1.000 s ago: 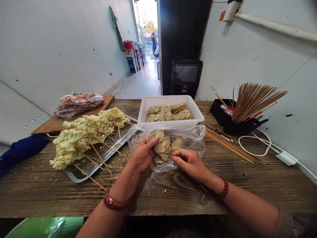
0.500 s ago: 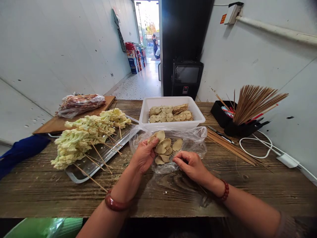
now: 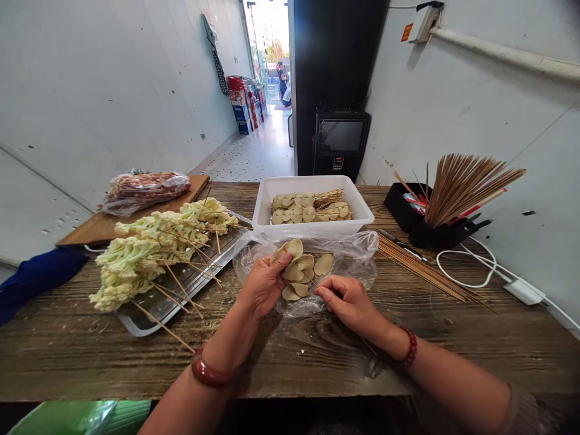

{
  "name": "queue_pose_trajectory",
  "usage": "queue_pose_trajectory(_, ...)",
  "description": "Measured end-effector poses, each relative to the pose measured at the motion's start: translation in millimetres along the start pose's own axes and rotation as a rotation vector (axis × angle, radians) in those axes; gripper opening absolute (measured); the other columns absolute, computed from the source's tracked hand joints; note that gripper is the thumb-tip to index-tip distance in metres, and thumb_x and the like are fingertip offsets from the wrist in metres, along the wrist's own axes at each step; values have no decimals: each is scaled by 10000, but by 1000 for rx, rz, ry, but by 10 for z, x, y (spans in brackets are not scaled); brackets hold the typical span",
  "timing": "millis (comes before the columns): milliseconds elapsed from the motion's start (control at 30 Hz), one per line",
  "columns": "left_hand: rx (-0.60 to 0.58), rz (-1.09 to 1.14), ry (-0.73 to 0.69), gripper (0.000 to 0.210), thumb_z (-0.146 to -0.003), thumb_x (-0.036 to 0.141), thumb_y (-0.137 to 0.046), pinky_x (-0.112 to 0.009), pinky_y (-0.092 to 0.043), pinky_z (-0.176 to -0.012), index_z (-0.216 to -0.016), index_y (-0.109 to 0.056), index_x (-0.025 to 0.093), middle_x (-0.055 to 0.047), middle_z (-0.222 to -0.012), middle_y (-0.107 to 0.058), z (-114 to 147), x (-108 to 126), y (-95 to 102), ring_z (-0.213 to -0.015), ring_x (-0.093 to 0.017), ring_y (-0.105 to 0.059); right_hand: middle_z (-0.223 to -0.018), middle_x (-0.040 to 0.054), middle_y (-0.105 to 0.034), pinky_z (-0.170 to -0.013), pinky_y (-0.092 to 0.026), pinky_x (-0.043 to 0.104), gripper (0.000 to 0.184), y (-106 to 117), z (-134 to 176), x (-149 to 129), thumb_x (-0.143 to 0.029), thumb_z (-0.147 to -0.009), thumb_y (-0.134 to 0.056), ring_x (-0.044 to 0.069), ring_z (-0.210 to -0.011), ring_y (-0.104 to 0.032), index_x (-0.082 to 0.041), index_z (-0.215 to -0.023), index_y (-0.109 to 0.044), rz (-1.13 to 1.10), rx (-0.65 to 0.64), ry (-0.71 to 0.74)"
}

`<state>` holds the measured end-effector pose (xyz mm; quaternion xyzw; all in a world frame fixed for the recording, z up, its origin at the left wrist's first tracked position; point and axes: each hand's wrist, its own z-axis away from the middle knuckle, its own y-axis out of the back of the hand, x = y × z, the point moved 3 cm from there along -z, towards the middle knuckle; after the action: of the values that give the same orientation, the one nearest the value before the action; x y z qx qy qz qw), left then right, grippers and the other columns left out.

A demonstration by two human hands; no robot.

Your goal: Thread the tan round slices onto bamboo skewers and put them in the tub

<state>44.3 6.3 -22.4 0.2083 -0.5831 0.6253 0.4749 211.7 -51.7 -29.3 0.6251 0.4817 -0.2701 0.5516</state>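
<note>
Mid-threading, by the look of it: left hand pinching a tan slice from the pile on the clear bag at table centre, right hand closed on a thin bamboo skewer aimed at it. Likely next: tip to slice middle, a steady straight push (thin edges may split). Finished sticks in the white tub at 12 o'clock, cauliflower skewers at 10; orange wall label unreadable.

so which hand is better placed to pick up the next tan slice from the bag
Left. The left hand already rests on the tan slices in the plastic bag, while the right hand is pinching a skewer.
</note>
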Motion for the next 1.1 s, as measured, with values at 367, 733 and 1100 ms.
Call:
queue_pose_trajectory(367,8,-21,20,282,-655,309,-842,-288,-571,-599,-851,-736,135,-75,-750,-733,-4,-40,-4,-634,-183,-672,-556,-15,-570,-545,-365,235,241,-5,-19,-21,-244,-891,-534,117,-522,-497,-168,-681,-625,10,14,-10)
queue_pose_trajectory(733,13,-14,57,237,-685,270,-818,-263,-581,-586,-834,-714,118,-53,-701,-728,4,-72,-58,-603,-159,-669,-536,-27,-541,-517,-354,220,229,-11,-40,-19,-258,-883,-523,106,-497,-476,-158,-701,-618,-32,18,-40)
queue_pose_trajectory(1100,-71,-33,52,341,-662,368,-829,-279,-567,-578,-884,-710,139,-49,-738,-718,24,-59,-87,-609,-161,-646,-582,-14,-554,-516,-355,223,202,8,-78,11,-264,-855,-533,108,-528,-471,-153,-719,-633,-118,-5,-106)
